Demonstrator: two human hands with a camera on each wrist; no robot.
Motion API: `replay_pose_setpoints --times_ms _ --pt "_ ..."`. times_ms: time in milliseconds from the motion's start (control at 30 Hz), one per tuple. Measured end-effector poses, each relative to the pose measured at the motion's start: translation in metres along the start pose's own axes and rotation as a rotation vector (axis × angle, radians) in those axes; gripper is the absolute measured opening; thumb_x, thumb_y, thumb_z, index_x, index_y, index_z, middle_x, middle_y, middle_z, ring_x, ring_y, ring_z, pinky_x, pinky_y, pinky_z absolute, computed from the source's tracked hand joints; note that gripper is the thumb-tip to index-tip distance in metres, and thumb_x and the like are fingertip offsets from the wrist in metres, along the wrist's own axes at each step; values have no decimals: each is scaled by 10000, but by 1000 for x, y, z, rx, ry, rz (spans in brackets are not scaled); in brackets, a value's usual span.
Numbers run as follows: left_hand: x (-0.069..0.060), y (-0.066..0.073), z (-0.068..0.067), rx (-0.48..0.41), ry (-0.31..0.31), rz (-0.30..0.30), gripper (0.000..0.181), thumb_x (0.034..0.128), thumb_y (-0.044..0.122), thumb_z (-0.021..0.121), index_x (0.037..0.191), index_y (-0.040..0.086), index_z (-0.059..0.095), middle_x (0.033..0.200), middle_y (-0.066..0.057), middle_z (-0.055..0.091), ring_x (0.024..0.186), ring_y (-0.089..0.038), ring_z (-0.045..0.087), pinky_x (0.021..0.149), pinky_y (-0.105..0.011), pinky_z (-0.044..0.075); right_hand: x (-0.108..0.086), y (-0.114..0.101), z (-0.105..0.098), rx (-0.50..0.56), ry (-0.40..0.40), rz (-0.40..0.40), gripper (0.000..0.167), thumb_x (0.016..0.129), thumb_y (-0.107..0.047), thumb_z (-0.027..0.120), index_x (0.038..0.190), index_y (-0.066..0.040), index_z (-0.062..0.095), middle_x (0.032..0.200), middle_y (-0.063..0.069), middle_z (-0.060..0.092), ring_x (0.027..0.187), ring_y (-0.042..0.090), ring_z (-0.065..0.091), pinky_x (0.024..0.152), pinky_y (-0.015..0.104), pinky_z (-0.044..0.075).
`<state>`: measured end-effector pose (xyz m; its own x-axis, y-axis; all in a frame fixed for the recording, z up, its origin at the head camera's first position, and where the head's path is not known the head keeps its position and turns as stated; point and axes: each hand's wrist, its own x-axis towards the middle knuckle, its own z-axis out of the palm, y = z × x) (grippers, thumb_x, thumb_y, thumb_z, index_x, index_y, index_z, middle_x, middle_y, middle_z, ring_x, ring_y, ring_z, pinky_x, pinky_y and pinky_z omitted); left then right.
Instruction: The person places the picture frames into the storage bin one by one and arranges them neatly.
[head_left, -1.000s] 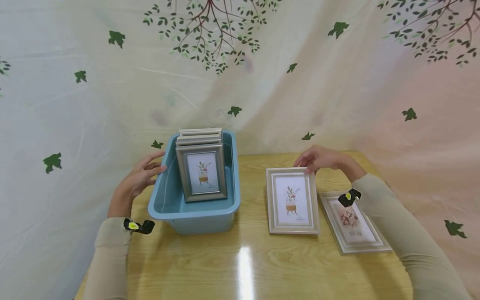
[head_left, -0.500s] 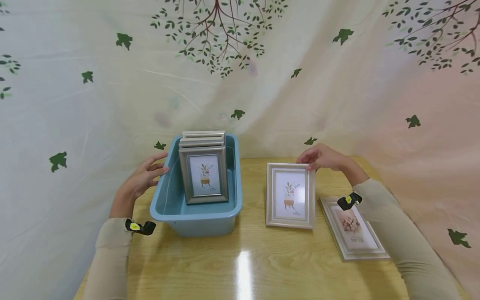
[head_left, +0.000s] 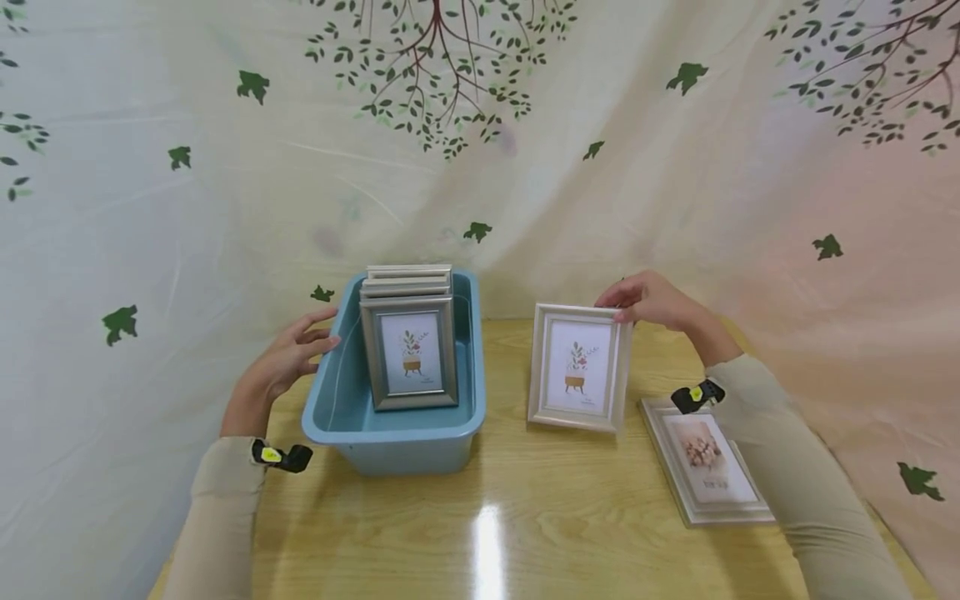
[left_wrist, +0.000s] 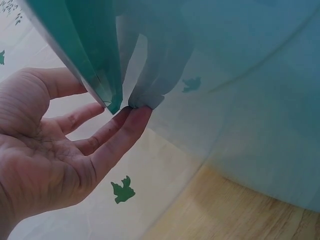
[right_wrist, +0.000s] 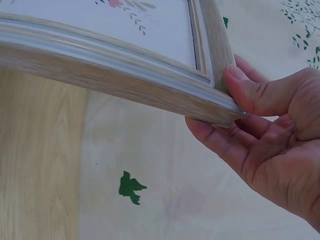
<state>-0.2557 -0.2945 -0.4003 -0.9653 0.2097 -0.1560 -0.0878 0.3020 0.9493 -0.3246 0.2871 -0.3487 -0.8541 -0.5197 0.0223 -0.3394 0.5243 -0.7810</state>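
Observation:
My right hand (head_left: 651,302) pinches the top right corner of a light wood-toned picture frame (head_left: 542,367) with a plant print, which stands nearly upright above the table. In the right wrist view the thumb lies on the front of the frame (right_wrist: 125,85) and the fingers are behind it. My left hand (head_left: 288,357) is at the left rim of a blue plastic basin (head_left: 397,435); in the left wrist view the thumb and fingertips of that hand (left_wrist: 65,135) touch the basin wall (left_wrist: 240,115) around its edge. Several frames stand in the basin, a silver-grey one (head_left: 412,400) in front.
Another frame (head_left: 720,505) with a pink flower print lies flat on the wooden table (head_left: 555,517) at the right, partly under my right forearm. Behind the table hangs a pale cloth (head_left: 525,233) printed with branches and green birds.
The frame in my right hand has risen and tilted slightly, moving away from the table's front edge. My left hand has stayed at the basin rim. The head view has shifted slightly.

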Motion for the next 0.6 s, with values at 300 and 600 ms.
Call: replay_pose_setpoints --times_ms 300,600 --pt "1 -1 0 4 5 18 721 1042 322 595 1640 218 206 1577 -247 359 1237 -185 534 945 -399 552 8 -24 -11 -45 84 11 282 889 87 666 1169 103 696 1098 267 727 791 138 662 647 308 570" --pt "1 -2 0 7 1 20 723 1046 319 588 1641 206 194 1588 -255 350 1355 -353 462 1069 -603 455 18 -62 -15 -39 177 3 265 888 75 657 1146 90 715 1054 236 744 770 145 667 647 289 568"
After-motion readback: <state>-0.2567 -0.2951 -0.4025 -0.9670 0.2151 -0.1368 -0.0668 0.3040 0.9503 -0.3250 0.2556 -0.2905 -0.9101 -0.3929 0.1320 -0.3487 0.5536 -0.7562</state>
